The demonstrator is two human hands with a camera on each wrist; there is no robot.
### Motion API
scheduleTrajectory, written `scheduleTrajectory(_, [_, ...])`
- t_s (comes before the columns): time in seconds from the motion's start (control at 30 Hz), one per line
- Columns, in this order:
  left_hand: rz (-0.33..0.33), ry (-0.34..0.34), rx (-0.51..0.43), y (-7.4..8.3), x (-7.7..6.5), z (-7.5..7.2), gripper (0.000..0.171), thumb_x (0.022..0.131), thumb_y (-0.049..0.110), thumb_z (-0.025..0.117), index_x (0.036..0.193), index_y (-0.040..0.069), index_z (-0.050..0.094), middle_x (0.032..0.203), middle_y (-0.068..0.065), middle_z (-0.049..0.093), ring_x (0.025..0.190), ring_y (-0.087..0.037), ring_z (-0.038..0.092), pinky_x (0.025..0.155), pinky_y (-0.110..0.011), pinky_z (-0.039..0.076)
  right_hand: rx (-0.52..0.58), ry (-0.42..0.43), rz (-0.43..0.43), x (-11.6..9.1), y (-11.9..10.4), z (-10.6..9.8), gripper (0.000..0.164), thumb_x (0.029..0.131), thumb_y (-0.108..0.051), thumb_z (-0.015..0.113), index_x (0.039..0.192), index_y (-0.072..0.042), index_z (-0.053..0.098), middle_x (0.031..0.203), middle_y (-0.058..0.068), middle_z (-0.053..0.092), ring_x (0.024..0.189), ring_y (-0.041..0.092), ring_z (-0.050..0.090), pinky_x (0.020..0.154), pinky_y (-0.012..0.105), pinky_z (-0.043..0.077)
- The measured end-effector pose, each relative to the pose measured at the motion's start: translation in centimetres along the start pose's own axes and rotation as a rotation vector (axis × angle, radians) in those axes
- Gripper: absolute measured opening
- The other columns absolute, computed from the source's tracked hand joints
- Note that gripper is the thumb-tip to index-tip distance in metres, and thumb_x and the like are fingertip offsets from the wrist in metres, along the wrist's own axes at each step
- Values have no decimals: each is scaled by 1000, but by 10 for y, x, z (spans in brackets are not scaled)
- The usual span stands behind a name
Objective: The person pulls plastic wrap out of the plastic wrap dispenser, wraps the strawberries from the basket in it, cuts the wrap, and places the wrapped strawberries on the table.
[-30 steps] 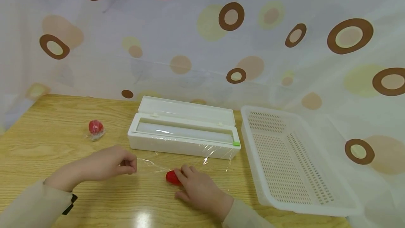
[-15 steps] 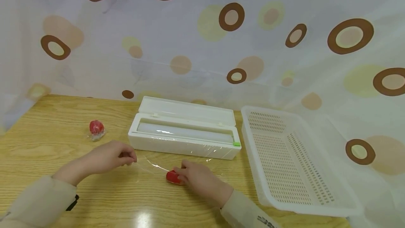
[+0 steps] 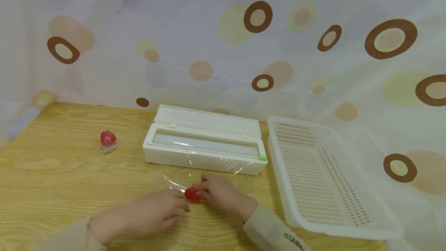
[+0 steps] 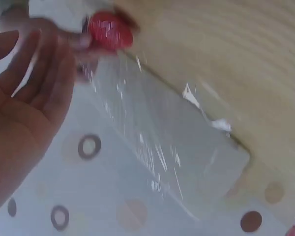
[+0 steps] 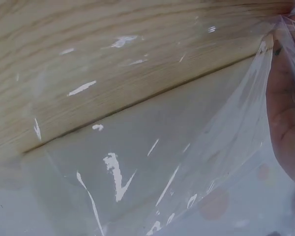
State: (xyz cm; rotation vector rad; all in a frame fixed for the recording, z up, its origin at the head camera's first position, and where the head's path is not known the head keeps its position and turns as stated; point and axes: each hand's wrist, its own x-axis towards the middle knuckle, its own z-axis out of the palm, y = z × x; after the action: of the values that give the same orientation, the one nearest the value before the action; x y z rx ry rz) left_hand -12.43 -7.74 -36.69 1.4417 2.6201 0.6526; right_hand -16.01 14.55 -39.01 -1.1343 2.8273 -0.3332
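Observation:
A small red rounded piece lies under clear cling film at the front middle of the table in the head view. My right hand grips its right side, fingers curled over it and the film. At its left edge is my left hand, blurred, with loosely bent fingers. In the left wrist view that hand's fingers are extended and apart, near the shiny red piece. The film stretches back from the piece to the white film dispenser box, whose lid is up and whose roll shows inside.
A second red piece, wrapped in crumpled film, sits at the table's left. To the right stands a white perforated plastic basket. Behind the wooden table hangs a pale curtain with circles.
My left hand has let go of the film's left edge and moved right and down to the red piece. The right hand has curled onto the piece and stays there.

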Motion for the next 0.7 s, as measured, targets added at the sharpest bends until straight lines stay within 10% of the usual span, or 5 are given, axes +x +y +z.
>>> scheduleTrajectory(0.17, [-13,-30,162,8,10,31,53,84,11,59,133,-4,46,140,-16,43,129,-28,43,104,-40,40,15,-6,0,1,1,-2,22,90,-19,60,109,-14,71,75,-5,46,61,2,37,55,12,32])
scheduleTrajectory(0.33, [-151,-114,64,4,11,36,67,84,14,58,141,-9,30,148,-24,29,136,-34,34,107,-45,35,92,-33,26,4,2,-3,23,89,-19,62,109,-11,71,75,-5,49,63,2,38,57,12,34])
scheduleTrajectory(0.7, [-197,13,87,-6,28,35,48,79,7,60,123,-7,48,110,-12,57,103,-27,58,89,-41,49,263,-58,95,7,6,-6,37,86,-22,67,118,-5,63,86,-1,63,75,5,54,70,17,45])
